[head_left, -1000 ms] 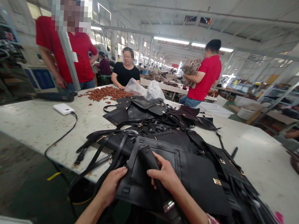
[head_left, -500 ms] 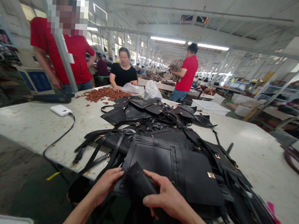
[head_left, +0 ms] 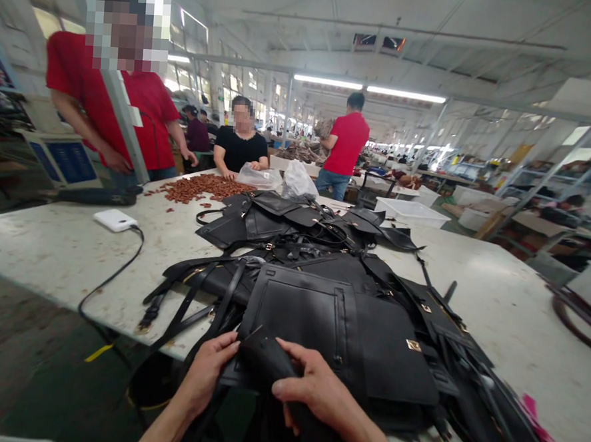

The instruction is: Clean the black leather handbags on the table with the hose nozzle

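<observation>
A heap of black leather bag pieces and straps covers the middle of a white worktable. The nearest piece is a flat black bag panel with a small gold clasp. My left hand grips the panel's near left edge. My right hand is wrapped round a black tube-like tool that rests on the panel's near edge, beside my left hand.
A white power bank with a black cable lies at the table's left. Brown pieces and plastic bags sit at the far end. A person in red stands far left, one in black sits behind, another in red walks away.
My right hand has pulled the black tool back toward me along the panel. The person in red at the back has walked leftward and farther away.
</observation>
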`<action>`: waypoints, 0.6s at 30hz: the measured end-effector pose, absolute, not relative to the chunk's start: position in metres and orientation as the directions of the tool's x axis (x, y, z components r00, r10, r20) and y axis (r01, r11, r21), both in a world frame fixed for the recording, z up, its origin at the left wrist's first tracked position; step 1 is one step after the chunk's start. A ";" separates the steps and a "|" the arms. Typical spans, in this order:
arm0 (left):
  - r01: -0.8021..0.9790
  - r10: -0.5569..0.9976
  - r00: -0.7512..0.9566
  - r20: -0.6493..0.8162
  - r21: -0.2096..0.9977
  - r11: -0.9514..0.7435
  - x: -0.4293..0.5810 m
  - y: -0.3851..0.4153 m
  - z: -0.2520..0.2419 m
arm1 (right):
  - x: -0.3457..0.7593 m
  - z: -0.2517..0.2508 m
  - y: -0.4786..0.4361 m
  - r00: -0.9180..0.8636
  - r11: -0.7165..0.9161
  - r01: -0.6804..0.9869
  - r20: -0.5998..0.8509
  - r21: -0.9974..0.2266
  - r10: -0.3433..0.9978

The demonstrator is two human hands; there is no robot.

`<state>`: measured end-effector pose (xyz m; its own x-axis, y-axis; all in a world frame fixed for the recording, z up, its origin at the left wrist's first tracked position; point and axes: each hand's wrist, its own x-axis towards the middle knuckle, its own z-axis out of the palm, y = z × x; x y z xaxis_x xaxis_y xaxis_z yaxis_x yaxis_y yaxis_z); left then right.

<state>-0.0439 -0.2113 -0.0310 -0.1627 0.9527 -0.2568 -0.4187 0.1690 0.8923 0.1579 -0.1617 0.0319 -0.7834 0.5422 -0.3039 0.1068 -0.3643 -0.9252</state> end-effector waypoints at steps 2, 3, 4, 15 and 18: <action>-0.421 0.950 -0.166 -0.263 0.891 0.173 -0.043 -0.213 -0.034 | 0.151 0.031 -0.158 -0.782 -0.355 0.084 -0.282 -0.931 0.555; -0.422 0.950 -0.162 -0.269 0.888 0.179 -0.042 -0.214 -0.035 | 0.148 0.030 -0.156 -0.776 -0.352 0.071 -0.273 -0.933 0.568; -0.425 0.949 -0.157 -0.274 0.886 0.185 -0.041 -0.215 -0.035 | 0.144 0.030 -0.156 -0.768 -0.349 0.060 -0.267 -0.935 0.582; -0.430 0.961 -0.147 -0.233 0.890 0.149 -0.033 -0.215 -0.029 | 0.143 0.028 -0.162 -0.782 -0.367 0.049 -0.264 -0.929 0.564; -0.453 0.956 -0.144 -0.255 0.876 0.166 -0.031 -0.218 -0.025 | 0.136 0.026 -0.153 -0.730 -0.336 0.040 -0.257 -0.941 0.634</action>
<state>-0.0309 -0.2182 -0.0255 -0.1437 0.9561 -0.2552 -0.4535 0.1656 0.8758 0.1360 -0.1527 0.0258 -0.7298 0.6337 -0.2566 0.0396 -0.3356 -0.9412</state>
